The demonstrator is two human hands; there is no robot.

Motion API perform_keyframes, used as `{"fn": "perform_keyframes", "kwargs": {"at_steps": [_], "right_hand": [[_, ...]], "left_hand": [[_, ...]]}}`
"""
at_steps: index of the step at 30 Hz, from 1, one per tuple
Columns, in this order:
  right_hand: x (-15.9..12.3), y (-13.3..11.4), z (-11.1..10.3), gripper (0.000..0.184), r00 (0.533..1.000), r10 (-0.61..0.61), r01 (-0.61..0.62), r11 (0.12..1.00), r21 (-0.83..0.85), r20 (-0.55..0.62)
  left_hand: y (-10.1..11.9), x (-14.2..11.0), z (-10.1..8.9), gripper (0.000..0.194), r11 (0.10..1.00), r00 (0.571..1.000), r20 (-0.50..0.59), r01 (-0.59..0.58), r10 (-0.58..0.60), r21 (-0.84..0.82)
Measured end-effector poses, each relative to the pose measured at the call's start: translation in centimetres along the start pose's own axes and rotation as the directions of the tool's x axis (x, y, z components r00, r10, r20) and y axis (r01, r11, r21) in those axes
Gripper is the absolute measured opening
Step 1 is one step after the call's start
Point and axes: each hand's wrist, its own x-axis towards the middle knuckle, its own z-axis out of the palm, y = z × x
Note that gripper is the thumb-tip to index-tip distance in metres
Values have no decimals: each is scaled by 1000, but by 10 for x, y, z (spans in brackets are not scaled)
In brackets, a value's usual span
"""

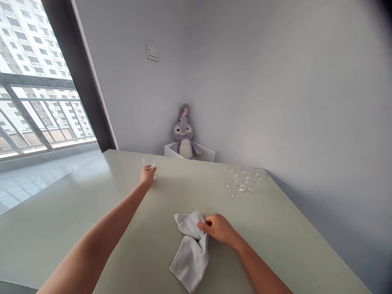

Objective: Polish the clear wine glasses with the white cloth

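Note:
Far out on the table, my left hand (148, 175) is closed round a clear drinking glass (149, 161), whose rim shows above the fingers. The lower part of that glass is mostly hidden by the hand. Closer in, my right hand (219, 228) grips the right edge of a light grey cloth (191, 261), with the thumb lying on top and the other fingers curled. The cloth rests crumpled and folded on the tabletop, its lower half spread toward me.
Several clear glasses (242, 179) stand close together at the table's (183, 183) far right, near the wall. Beyond the far edge, a purple plush toy (185, 134) sits in a white perforated basket (208, 154). A window (39, 81) with railings is on the left.

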Motion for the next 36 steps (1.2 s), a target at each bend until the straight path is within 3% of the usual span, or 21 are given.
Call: {"fn": "perform_keyframes", "kwargs": {"at_steps": [2, 4, 7, 9, 12, 16, 20, 22, 23, 25, 27, 29, 32, 36], "right_hand": [[-1, -5, 8, 41, 999, -18, 22, 996, 83, -51], [1, -8, 10, 35, 997, -6, 31, 945, 326, -77], [5, -5, 4, 29, 993, 61, 35, 671, 741, -102], [6, -1, -3, 27, 979, 140, 67, 473, 879, -150], [8, 5, -12, 26, 932, 265, 142, 359, 922, -247], [7, 8, -20, 27, 831, 363, 274, 394, 877, -422], [0, 2, -26, 28, 704, 377, 384, 511, 769, -602], [-5, -4, -24, 27, 689, 310, 397, 595, 699, -655], [-7, -9, -21, 27, 706, 252, 393, 639, 661, -662], [-10, -17, -13, 28, 787, 98, 373, 711, 596, -610], [-12, -25, -3, 31, 876, -48, 347, 754, 558, -481], [-12, -30, 5, 32, 929, -128, 309, 787, 535, -347], [-11, -29, 12, 42, 966, -147, 238, 832, 501, -214], [-8, -18, 14, 36, 989, -113, 144, 846, 514, -91]], "left_hand": [[1, -18, 4, 27, 997, 997, 53, -51, 48, 57], [5, -41, 10, 22, 989, 987, 118, -123, 113, 85], [12, -80, 20, 21, 970, 948, 237, -233, 211, 70], [15, -105, 26, 25, 958, 917, 302, -284, 260, 38], [15, -135, 33, 31, 929, 876, 347, -369, 334, 37], [0, -157, 38, 47, 847, 829, 324, -515, 455, 129], [-15, -162, 40, 59, 687, 713, 281, -699, 643, 201], [-16, -164, 41, 62, 625, 664, 287, -747, 690, 226], [-15, -166, 42, 63, 599, 642, 298, -767, 706, 232], [-13, -171, 43, 64, 553, 599, 327, -801, 731, 230], [-10, -177, 42, 63, 518, 564, 350, -826, 748, 223], [-8, -181, 40, 60, 494, 535, 362, -845, 763, 208], [-7, -185, 36, 59, 449, 469, 387, -881, 794, 146], [-5, -187, 32, 58, 335, 331, 490, -939, 807, 84]]}}
